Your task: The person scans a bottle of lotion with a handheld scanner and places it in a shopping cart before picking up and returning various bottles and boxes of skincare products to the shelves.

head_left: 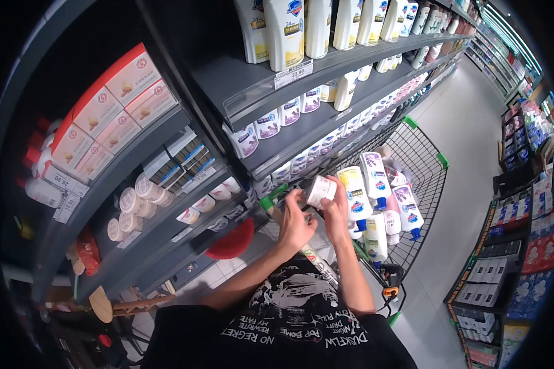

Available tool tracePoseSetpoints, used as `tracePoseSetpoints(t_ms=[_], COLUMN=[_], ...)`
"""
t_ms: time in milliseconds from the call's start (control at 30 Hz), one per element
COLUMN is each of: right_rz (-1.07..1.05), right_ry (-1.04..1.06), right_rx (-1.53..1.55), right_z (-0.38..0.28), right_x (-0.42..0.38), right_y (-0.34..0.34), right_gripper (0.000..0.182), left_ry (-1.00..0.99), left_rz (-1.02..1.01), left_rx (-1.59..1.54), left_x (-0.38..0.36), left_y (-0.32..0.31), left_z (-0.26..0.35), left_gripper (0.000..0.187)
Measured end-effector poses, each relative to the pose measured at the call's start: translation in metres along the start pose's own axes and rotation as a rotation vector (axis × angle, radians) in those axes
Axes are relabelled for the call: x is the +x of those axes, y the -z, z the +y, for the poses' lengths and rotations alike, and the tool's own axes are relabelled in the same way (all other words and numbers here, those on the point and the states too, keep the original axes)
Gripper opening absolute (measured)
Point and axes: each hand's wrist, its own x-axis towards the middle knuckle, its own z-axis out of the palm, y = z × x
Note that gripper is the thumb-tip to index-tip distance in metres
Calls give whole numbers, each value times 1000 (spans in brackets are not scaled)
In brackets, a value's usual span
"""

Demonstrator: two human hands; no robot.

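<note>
In front of my chest, my right hand [337,214] is closed round a small white jar [321,191], which is tilted with its label side toward me. My left hand [296,224] is just left of the jar, its fingers curled. A small dark patch shows at its fingertips, and I cannot make out what it holds there. Beyond my hands stands a wire shopping cart [434,198] with green corners. Several pump bottles lie in it, among them a yellow-and-white bottle [353,192] and a purple-and-white bottle [373,174].
Shelves [252,92] of body wash bottles rise ahead. At left, similar white jars [133,205] are stacked on a lower shelf, below red-and-white boxes [114,111]. A red stool [231,240] is under the shelf. The tiled aisle [455,135] runs right, past display stacks [489,277].
</note>
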Motion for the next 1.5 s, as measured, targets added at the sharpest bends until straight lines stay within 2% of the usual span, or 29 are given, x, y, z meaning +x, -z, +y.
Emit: tracePoseSetpoints(t_ms=[33, 67, 133, 200, 233, 267, 367, 467, 533, 567, 700, 733, 833, 867, 933, 1033, 1067, 1133, 1267, 1367, 1467, 1500], right_rz=[-34, -65, -59, -85, -139, -146, -165, -237, -256, -245, -201, -190, -120, -111, -106, -123, -121, -135, -161, -183, -184, -179], right_ry=[87, 172, 181, 213, 208, 293, 258, 333, 139, 75, -55, -100, -145, -144, -144, -131, -141, -138, -156, -153, -173, -174], right_rx=[-205, -410, -497, -684, -597, -700, -569, -410, -209, -180, -103, -62, 0, -6, -9, -53, -51, -62, -92, -123, -153, -159], right_z=[0, 1, 0, 9, 13, 21, 15, 14, 13, 10, 14, 12, 10, 10, 7, 6, 7, 8, 9, 15, 19, 19], right_x=[-1, -3, -10, -14, -16, -17, -25, -26, -30, -31, -28, -27, -28, -27, -26, -27, -27, -26, -25, -24, -22, -21], right_y=[-1, -3, -16, -22, -28, -28, -40, -37, -33, -33, -22, -21, -18, -16, -18, -19, -20, -19, -19, -14, -11, -11], right_gripper=[64, 65, 79, 84, 89, 91, 93, 87, 76, 69, 51, 47, 40, 38, 37, 34, 34, 34, 35, 35, 34, 34], left_ry=[-91, -97, -223, -254, -289, -324, -241, -172, 1, 151, 99, 78, 13, -84, -116, -268, -201, -234, -206, -134, -113, -114], left_rz=[-15, -24, -8, -18, -21, -23, -25, -58, -96, -79, 106, 234, 362, 455, 645, 1059, 1209, 1341, 1274, 1138, 1140, 1148], left_rx=[-64, -45, 181, 185, 212, 239, 245, 229, -275, -393, -214, -135, -103, -12, 165, 344, 398, 352, 436, 417, 265, 300], left_x=[1, 1, -1, -3, -4, -5, -6, -4, -3, -6, -11, -11, -23, -28, -42, -51, -53, -51, -50, -43, -38, -37], left_y=[7, 15, 30, 40, 45, 49, 62, 77, 91, 100, 146, 155, 199, 211, 238, 284, 302, 335, 377, 379, 376, 372], left_z=[1, 2, 8, 13, 14, 14, 17, 20, 15, 22, 9, 1, 9, 12, 16, 11, 8, 1, -14, -20, -39, -40], left_gripper=[82, 82, 85, 84, 83, 82, 81, 79, 70, 62, 60, 63, 75, 76, 80, 60, 61, 63, 65, 73, 73, 72])
